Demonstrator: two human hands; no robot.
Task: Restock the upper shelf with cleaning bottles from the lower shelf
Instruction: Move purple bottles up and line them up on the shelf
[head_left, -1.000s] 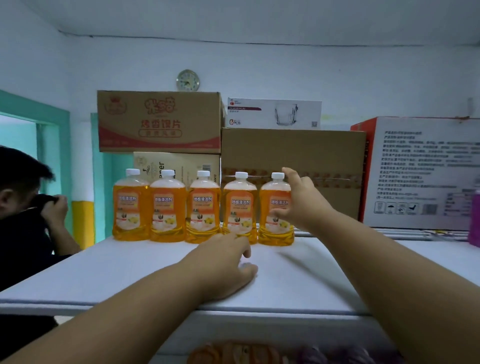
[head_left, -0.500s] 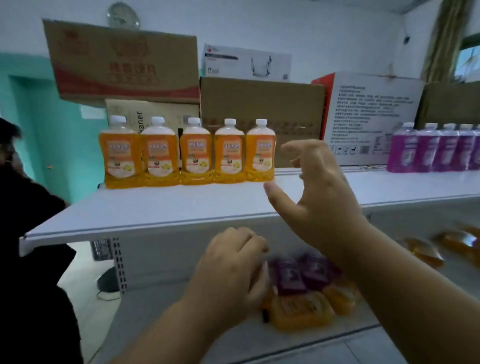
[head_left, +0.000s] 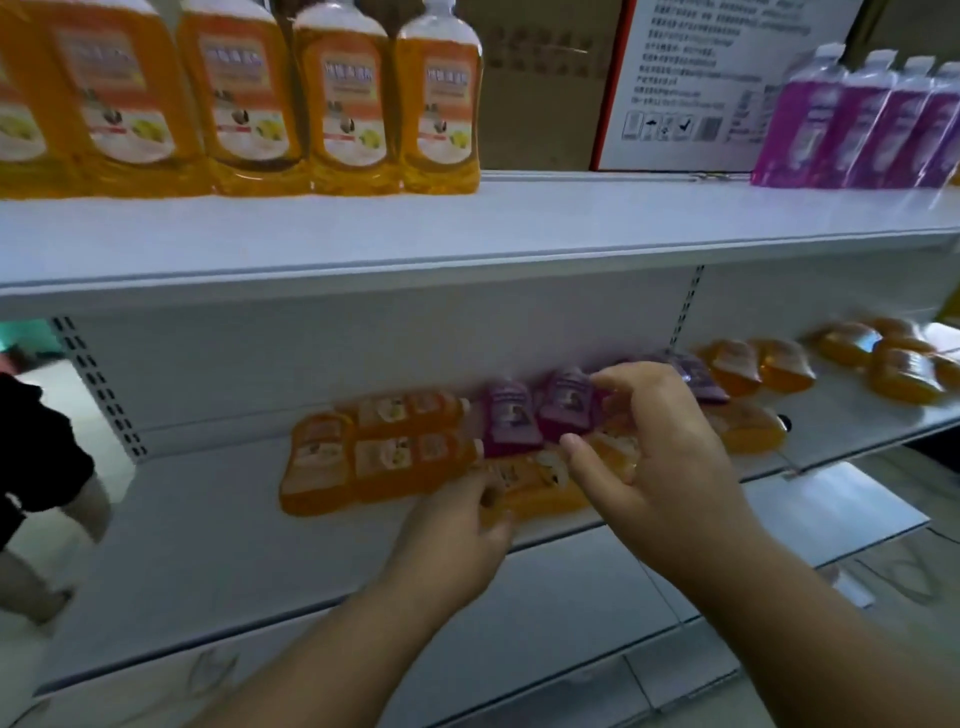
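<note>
Bottles lie flat on the lower shelf (head_left: 218, 545); an orange bottle (head_left: 540, 491) lies lengthwise along it, gripped by the left hand (head_left: 457, 535). Right hand (head_left: 660, 457) hovers half-curled, holding nothing. Upright bottles line the white upper shelf (head_left: 467, 234).

Shop: stocked shelves (head_left: 467, 244), cartons (head_left: 675, 78)

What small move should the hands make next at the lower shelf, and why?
Probably lift the lying orange bottle: the left hand already grips its near end, and the right hand hovers open over it. On the upper shelf there is bare space to the right of the standing orange bottles.
</note>
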